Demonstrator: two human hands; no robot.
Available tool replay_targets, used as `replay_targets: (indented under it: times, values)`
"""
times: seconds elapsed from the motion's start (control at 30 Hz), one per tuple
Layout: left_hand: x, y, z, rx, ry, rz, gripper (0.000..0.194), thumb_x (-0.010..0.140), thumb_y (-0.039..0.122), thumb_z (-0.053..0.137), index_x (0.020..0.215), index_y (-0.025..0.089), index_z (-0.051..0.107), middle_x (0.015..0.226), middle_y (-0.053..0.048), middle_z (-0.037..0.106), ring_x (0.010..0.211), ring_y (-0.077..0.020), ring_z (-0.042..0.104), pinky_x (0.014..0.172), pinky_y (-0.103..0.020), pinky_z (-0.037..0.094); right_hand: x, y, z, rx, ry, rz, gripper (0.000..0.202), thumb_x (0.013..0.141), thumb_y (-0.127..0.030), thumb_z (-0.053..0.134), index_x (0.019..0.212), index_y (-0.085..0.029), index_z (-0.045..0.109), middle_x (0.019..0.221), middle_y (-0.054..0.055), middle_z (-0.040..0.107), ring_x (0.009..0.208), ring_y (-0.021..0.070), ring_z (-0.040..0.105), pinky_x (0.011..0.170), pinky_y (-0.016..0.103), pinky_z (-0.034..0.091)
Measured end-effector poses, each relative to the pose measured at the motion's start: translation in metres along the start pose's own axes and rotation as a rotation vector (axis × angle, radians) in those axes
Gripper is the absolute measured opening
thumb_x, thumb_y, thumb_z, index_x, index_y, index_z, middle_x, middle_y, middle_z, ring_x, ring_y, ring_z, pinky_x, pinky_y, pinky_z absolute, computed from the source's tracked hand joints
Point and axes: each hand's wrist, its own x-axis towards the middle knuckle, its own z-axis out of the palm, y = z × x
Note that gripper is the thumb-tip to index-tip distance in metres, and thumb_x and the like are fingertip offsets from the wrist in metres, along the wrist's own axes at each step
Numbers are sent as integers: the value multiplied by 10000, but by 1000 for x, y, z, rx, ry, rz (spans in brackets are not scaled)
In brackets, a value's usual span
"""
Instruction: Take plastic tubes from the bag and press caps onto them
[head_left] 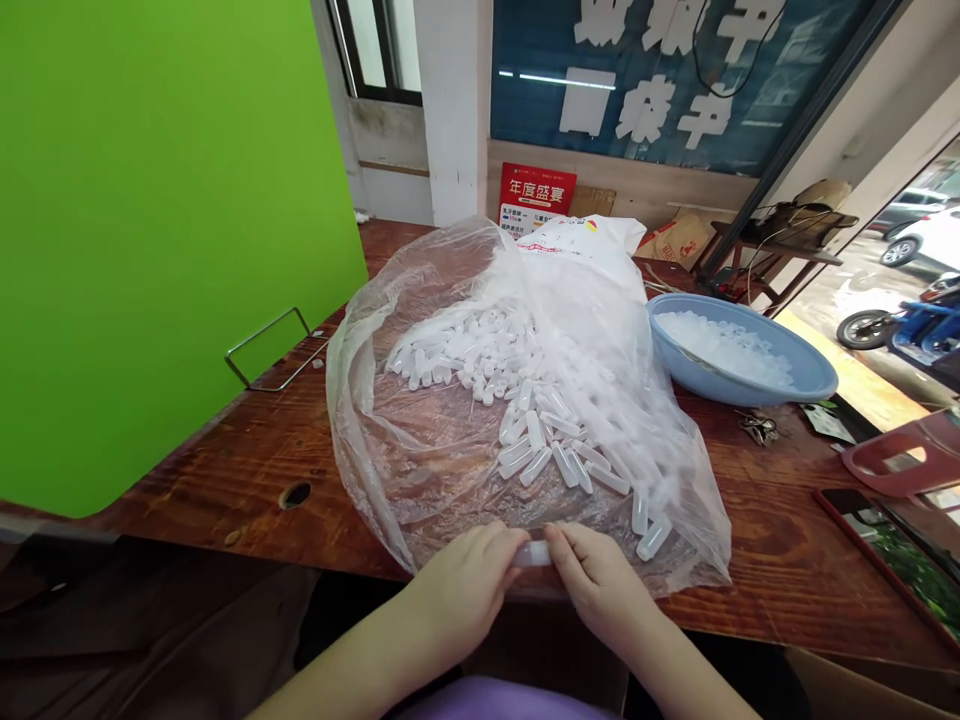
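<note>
Between my two hands, at the table's front edge, is a small translucent plastic tube. My left hand is closed round its left end, and my right hand pinches the right end. Just beyond them a clear plastic bag lies wide on the table. Several white tubes are spread in its front part, two of them near my right hand. Further back in the bag is a heap of small white caps. My fingers hide both ends of the held tube.
A blue basin of translucent pieces stands on the wooden table at the right. Keys and a red-framed tray or mirror lie nearer. A green panel with a metal wire stand fills the left. A white sack lies behind.
</note>
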Motion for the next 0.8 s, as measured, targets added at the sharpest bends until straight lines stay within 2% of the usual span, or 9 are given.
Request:
replay_targets:
  times: [0.07,0.17,0.3,0.37,0.47,0.53,0.67,0.73,0.8]
  values:
    - [-2,0,0,16,11,-22,277,868,111,376,1124,158,471,1067,-89,592,978,-215,551,865,-377,449,0,0,2,-33,52,-29,466,952,-418,190,819,-168,560,700,42,597,623,152,550,567,246,427]
    - [-5,0,-3,-14,4,-32,203,873,137,395,1044,162,502,1012,-73,614,945,-202,569,835,-348,461,2,2,-3,-232,93,-349,400,918,-457,327,1041,-143,541,882,91,618,778,182,565,688,283,441]
    - [-5,7,0,-23,-132,-29,117,860,224,461,899,168,557,913,-57,648,852,-217,607,766,-341,481,9,6,-2,-478,126,-746,431,904,-405,329,628,-170,563,574,45,543,564,160,477,565,281,365]
    - [-3,9,6,-49,-146,-58,133,849,206,463,917,164,569,935,-64,659,871,-220,615,779,-330,477,13,6,8,-409,94,-657,512,913,-383,253,531,-172,521,500,29,502,490,135,434,514,264,321]
    - [1,7,10,-101,-86,-132,246,824,132,434,1035,167,558,1025,-67,658,952,-212,604,827,-311,454,18,1,21,-224,-56,-215,619,956,-322,102,538,-159,528,490,8,508,447,105,433,470,229,295]
    - [3,4,6,-96,-63,-194,274,810,128,429,1042,172,567,1031,-65,663,953,-221,606,818,-316,447,21,-2,20,-231,-79,-103,616,964,-359,101,589,-158,545,531,7,533,475,109,454,479,226,298]
    - [2,2,-7,-197,-140,-230,187,791,262,472,816,164,629,812,-22,696,748,-201,625,614,-254,437,26,-5,2,-519,158,-634,496,913,-472,242,662,-169,544,643,44,550,587,153,449,578,287,307]
    - [3,5,-9,-307,-209,-177,190,749,288,508,762,153,642,757,-2,695,704,-182,616,535,-215,397,31,-6,-4,-566,248,-971,448,899,-428,279,603,-181,507,578,16,487,547,141,394,559,294,267]
    - [4,8,-8,-370,-223,-147,194,724,260,506,752,143,657,758,-5,700,706,-179,621,505,-202,375,37,-8,-5,-536,292,-1131,415,882,-365,301,544,-189,465,514,-9,418,499,128,336,528,295,220]
